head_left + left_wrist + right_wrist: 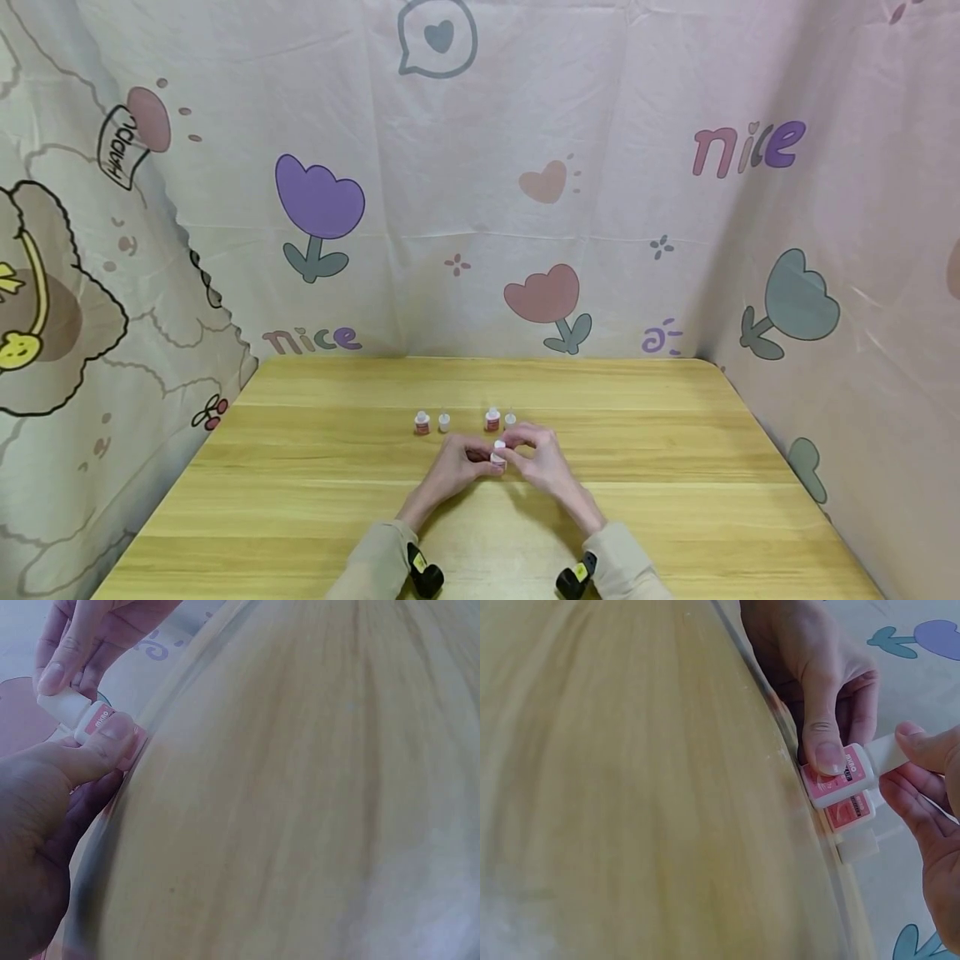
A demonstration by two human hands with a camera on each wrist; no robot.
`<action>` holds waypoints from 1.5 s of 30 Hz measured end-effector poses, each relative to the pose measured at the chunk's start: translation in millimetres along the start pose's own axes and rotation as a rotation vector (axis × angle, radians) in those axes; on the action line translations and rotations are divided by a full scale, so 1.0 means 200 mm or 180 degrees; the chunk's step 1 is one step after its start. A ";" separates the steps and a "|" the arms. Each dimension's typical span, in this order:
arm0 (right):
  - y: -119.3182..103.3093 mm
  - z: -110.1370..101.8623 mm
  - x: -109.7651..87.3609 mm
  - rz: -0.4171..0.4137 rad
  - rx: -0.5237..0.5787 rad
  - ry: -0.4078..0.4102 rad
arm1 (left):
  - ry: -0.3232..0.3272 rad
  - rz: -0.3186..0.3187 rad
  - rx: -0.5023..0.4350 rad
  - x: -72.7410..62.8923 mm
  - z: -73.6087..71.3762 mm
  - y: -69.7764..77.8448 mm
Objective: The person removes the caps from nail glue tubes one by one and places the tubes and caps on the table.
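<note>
A small white bottle (840,780) with a pink label stands upright between both hands near the middle of the table. My left hand (459,464) grips its body, the thumb lying across the label in the left wrist view. From above, my right hand (542,458) pinches the bottle's white cap (889,755) between thumb and fingers. Just beyond the hands stands another pink-labelled bottle (492,420), with a loose white cap (510,419) beside it, a thin stem pointing up.
Farther left stand a third pink-labelled bottle (422,423) and a second white cap (444,422), side by side. The wooden table (300,517) reaches back to a patterned cloth (480,167), which also hangs along both sides.
</note>
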State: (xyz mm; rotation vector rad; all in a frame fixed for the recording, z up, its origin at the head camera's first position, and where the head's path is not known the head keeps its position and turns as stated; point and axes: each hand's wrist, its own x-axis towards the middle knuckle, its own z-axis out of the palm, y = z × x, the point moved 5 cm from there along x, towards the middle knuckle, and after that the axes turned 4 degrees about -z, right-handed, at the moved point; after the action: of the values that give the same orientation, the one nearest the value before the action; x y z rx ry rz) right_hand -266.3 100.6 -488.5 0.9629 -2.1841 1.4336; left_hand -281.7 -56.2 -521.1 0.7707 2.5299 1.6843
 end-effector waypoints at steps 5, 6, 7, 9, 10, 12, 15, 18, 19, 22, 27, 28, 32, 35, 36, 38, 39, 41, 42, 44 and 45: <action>0.00 0.00 0.01 0.0175 0.0097 0.0012 | 0.0049 -0.0007 -0.0023 0.00 0.00 0.00; 0.00 0.00 0.01 0.0208 0.0090 0.0037 | 0.0060 -0.0004 -0.0032 0.00 0.00 0.00; 0.00 0.00 0.01 0.0240 0.0073 0.0069 | 0.0070 0.0002 -0.0045 0.00 0.00 0.00; 0.00 0.00 0.01 0.0289 0.0023 0.0140 | 0.0085 -0.0002 -0.0070 0.00 0.00 -0.01; 0.01 0.00 0.01 0.0310 0.0002 0.0165 | 0.0090 -0.0002 -0.0074 0.00 0.00 -0.01; 0.01 0.00 0.01 0.0299 -0.0046 0.0199 | 0.0106 -0.0012 -0.0073 0.00 0.00 -0.01; 0.00 0.00 0.01 0.0194 -0.0073 0.0190 | 0.0137 -0.0026 -0.0071 0.00 0.01 -0.01; -0.01 0.00 0.02 0.0093 -0.0073 0.0161 | 0.0143 -0.0040 -0.0075 0.00 0.01 -0.01; -0.01 0.00 0.02 0.0058 -0.0078 0.0147 | 0.0137 -0.0046 -0.0078 0.00 0.01 -0.01; -0.02 0.01 0.02 0.0036 -0.0139 0.0107 | 0.0107 -0.0055 -0.0073 0.00 0.01 -0.01; -0.02 0.02 0.02 0.0086 -0.0195 0.0036 | 0.0054 -0.0029 -0.0082 0.00 0.00 -0.01; -0.02 0.02 0.02 0.0096 -0.0195 0.0017 | 0.0041 -0.0027 -0.0092 0.00 0.00 -0.01; -0.03 0.02 0.02 0.0091 -0.0188 -0.0031 | 0.0017 -0.0011 -0.0056 0.00 0.00 0.00; -0.03 0.01 0.02 0.0096 -0.0197 -0.0063 | 0.0004 -0.0021 -0.0051 0.00 0.00 0.00; -0.02 0.01 0.01 0.0109 -0.0173 -0.0072 | 0.0000 -0.0027 -0.0053 0.00 0.00 0.00; -0.01 0.01 0.01 0.0145 -0.0131 -0.0098 | -0.0006 -0.0035 -0.0053 0.00 0.00 -0.01; -0.01 0.00 0.01 0.0166 -0.0092 -0.0104 | -0.0005 -0.0036 -0.0054 0.00 0.00 -0.01; 0.00 0.00 0.01 0.0282 0.0047 -0.0093 | 0.0001 -0.0028 -0.0050 0.00 0.00 -0.01; 0.00 0.00 0.00 0.0314 0.0100 -0.0065 | 0.0007 -0.0015 -0.0050 0.00 0.00 0.00; 0.00 -0.01 0.00 0.0386 0.0151 0.0012 | 0.0020 -0.0015 -0.0045 0.00 0.00 0.00; -0.02 -0.01 0.01 0.0410 0.0169 0.0044 | 0.0023 -0.0020 -0.0036 0.00 0.00 0.00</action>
State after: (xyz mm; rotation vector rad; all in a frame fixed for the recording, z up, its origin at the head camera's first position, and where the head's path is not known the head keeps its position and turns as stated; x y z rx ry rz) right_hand -264.4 101.1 -483.5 0.8403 -2.2444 1.5584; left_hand -281.5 -55.9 -521.0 0.7563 2.5224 1.7013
